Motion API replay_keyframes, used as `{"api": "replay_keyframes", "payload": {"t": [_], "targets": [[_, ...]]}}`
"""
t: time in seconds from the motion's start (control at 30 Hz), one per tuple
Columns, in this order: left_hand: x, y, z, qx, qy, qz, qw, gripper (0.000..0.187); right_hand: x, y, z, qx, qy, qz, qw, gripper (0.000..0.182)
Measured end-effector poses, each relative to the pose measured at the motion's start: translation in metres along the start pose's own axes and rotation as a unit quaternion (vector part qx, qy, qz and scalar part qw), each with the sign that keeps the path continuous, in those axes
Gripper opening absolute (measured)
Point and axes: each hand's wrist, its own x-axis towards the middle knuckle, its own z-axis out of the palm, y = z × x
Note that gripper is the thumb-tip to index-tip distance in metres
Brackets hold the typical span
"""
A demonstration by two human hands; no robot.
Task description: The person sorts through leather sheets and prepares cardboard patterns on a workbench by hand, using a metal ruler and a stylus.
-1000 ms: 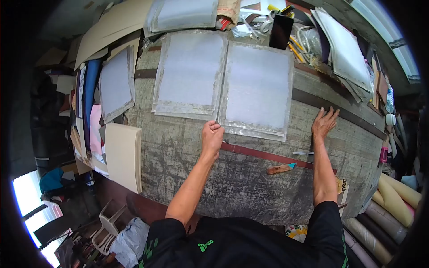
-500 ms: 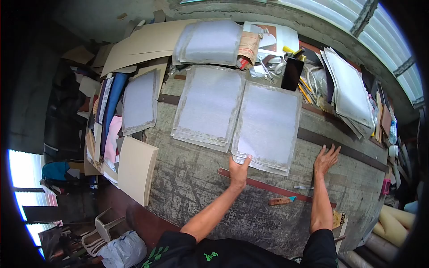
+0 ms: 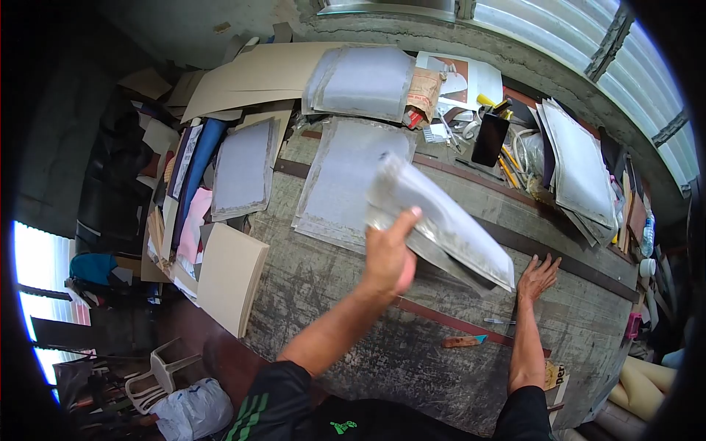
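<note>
My left hand (image 3: 388,259) grips the near left corner of a stack of grey sheets with silvery borders (image 3: 441,220) and holds it tilted up above the worn grey worktable (image 3: 353,323). My right hand (image 3: 537,277) lies flat on the table to the right, fingers spread, next to a long dark strip (image 3: 559,259). A second stack of the same sheets (image 3: 346,173) lies flat on the table just left of the lifted one.
A brown ruler-like strip (image 3: 448,321), a pen (image 3: 500,321) and a cutter with a blue tip (image 3: 462,341) lie near my right arm. More sheet stacks (image 3: 244,167), cardboard (image 3: 229,278), a black phone (image 3: 490,139) and a pile of boards (image 3: 581,169) crowd the table's far and left sides.
My left hand took hold of the right-hand stack at its near corner and lifted it off the table, tilting it. My right hand stayed flat on the table.
</note>
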Motion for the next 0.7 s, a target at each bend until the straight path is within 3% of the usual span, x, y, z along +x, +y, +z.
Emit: {"api": "replay_keyframes", "payload": {"t": [0.17,0.4,0.47,0.53,0.57,0.7], "targets": [[0.071,0.074,0.02,0.006,-0.018,0.07,0.997,0.035,0.0,-0.001,-0.002,-0.003,0.004,0.001,1.0,0.05],[0.244,0.177,0.083,0.117,0.01,0.114,0.987,0.022,0.0,-0.002,-0.002,-0.014,0.002,0.002,1.0,0.049],[0.292,0.218,0.094,0.016,-0.046,0.106,0.993,0.014,0.0,-0.002,-0.001,-0.017,0.002,0.001,1.0,0.049],[0.313,0.242,0.091,0.035,-0.036,0.113,0.992,0.018,0.0,-0.003,-0.003,-0.021,0.006,-0.008,1.0,0.049],[0.324,0.248,0.083,0.022,-0.073,0.109,0.991,0.019,0.0,-0.005,-0.005,-0.018,0.005,-0.006,1.0,0.048],[0.36,0.239,0.021,0.039,0.001,0.14,0.989,0.035,-0.001,-0.008,-0.006,-0.004,0.006,-0.002,1.0,0.048]]}}
